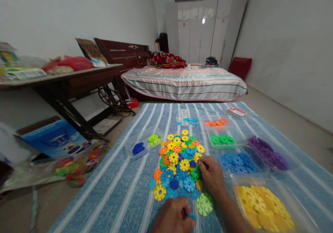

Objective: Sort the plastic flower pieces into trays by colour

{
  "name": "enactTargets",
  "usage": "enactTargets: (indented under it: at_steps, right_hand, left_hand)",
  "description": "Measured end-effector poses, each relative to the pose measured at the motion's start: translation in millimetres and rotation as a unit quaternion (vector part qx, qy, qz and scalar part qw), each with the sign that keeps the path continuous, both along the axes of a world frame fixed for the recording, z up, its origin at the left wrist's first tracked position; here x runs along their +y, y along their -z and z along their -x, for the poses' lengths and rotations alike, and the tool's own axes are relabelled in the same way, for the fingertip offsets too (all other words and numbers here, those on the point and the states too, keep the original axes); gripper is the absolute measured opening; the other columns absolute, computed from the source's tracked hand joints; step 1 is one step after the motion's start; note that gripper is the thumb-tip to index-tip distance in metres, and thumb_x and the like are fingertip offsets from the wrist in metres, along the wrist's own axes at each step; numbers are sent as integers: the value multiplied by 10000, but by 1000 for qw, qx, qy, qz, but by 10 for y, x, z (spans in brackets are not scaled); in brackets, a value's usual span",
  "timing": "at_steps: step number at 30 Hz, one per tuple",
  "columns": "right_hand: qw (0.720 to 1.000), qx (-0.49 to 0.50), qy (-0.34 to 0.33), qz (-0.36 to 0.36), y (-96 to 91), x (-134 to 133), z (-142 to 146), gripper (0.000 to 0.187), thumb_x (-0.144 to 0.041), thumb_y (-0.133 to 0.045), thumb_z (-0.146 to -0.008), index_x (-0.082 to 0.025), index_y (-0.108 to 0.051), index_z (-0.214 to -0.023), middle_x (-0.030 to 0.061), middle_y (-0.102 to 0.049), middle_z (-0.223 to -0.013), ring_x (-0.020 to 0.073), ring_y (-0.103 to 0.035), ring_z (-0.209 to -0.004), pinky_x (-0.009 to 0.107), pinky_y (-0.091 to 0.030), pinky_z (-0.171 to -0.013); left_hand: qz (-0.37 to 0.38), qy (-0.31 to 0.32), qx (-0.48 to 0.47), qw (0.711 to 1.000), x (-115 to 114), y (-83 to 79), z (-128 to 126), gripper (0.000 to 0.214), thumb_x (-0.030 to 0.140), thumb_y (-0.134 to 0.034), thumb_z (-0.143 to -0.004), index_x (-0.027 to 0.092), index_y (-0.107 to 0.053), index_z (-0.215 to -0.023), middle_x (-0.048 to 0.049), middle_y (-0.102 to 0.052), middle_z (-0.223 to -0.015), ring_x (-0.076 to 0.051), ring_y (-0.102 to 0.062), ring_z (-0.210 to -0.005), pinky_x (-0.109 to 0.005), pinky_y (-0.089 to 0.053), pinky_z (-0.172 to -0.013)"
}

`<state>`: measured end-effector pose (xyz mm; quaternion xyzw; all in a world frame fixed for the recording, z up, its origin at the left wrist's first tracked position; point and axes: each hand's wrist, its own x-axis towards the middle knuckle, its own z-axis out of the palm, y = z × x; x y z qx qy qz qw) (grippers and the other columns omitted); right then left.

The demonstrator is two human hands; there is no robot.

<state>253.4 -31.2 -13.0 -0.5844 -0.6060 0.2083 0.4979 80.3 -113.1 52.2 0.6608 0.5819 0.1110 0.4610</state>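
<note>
A loose pile of notched plastic snowflake discs (184,165) in mixed colours lies on the striped cloth. My left hand (173,215) is at the pile's near edge, fingers curled, with a blue snowflake disc (192,216) at its thumb and fingertips. At the pile's right side my right hand (213,177) is closed in a pinch; what lies between its fingers is hidden. Light green discs (204,204) lie between the two hands. Right of my right hand stand clear boxes with blue discs (238,162), yellow discs (264,207), purple discs (267,152) and green discs (222,140).
Farther back are orange discs (215,122) in a box, light blue discs (189,120) and a clear lidded box (236,111). A clear tray (144,142) on the left holds dark blue and lime discs. Beyond stand a bed (184,84) and a sewing table (78,76).
</note>
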Motion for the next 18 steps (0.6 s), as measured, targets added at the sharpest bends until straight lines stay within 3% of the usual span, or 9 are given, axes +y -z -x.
enactTargets:
  at_steps: [5,12,14,18]
  right_hand:
    - [1000,-2,3,0,-1,-4,22,201,-288,-486,-830,-201,-647,-747,34,-643,-772,197,-583,-779,294,-419,-732]
    - [1000,-2,-1,10,26,-4,30,202,-280,-484,-844,-207,-658,-771,34,-661,-816,198,-597,-801,302,-428,-760]
    - [1000,-1,-2,9,41,-4,23,207,-289,-486,-848,-208,-661,-774,33,-665,-816,195,-602,-799,298,-434,-756]
    - [1000,-2,-2,4,59,0,3,209,-300,-490,-849,-210,-666,-782,34,-667,-806,193,-606,-791,294,-445,-741]
  left_hand:
    - [-14,-91,-108,990,544,-247,9,61,199,-577,-630,169,-524,-623,74,-431,-482,-78,-413,-460,-192,-281,-462]
    - [-133,-231,-161,950,1896,-668,-401,163,141,-657,-631,152,-514,-554,63,-464,-417,-67,-443,-371,-172,-323,-404]
    - [-142,-242,-178,943,2225,-792,-551,136,179,-653,-686,145,-536,-626,43,-526,-478,-77,-509,-420,-165,-357,-417]
    - [-151,-245,-185,940,2524,-885,-666,116,230,-625,-760,126,-575,-765,5,-607,-620,-85,-591,-531,-163,-424,-481]
